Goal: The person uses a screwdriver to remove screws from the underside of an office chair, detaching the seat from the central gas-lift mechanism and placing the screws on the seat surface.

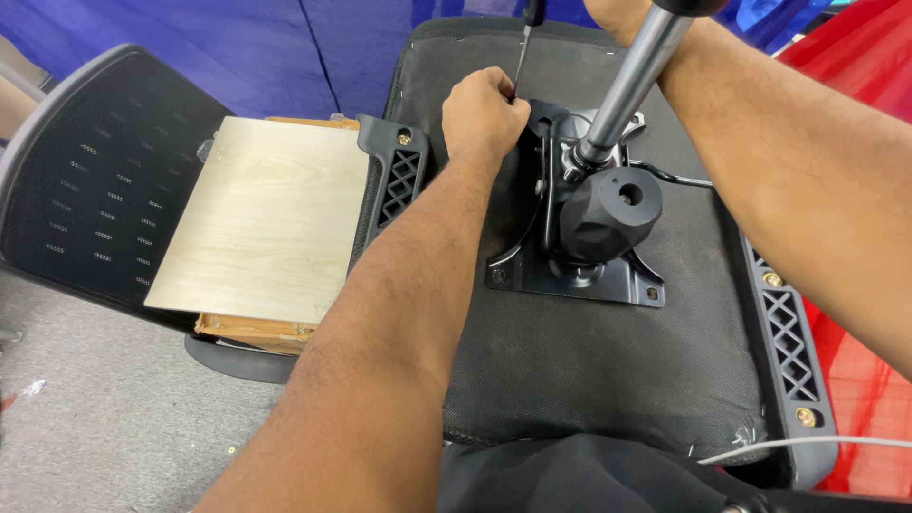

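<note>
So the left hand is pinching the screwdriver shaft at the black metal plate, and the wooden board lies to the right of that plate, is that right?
Not quite. The head view shows the wooden board to the left of the plate, not the right. The left hand does pinch the screwdriver shaft at the plate.

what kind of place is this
Likely a furniture assembly workshop: an upturned office chair seat with its metal mechanism plate lies on a grey floor, a chair backrest beside it.

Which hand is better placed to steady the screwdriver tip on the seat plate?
Left. The left hand already pinches the screwdriver shaft at the seat plate; the right hand is out of view.
</note>
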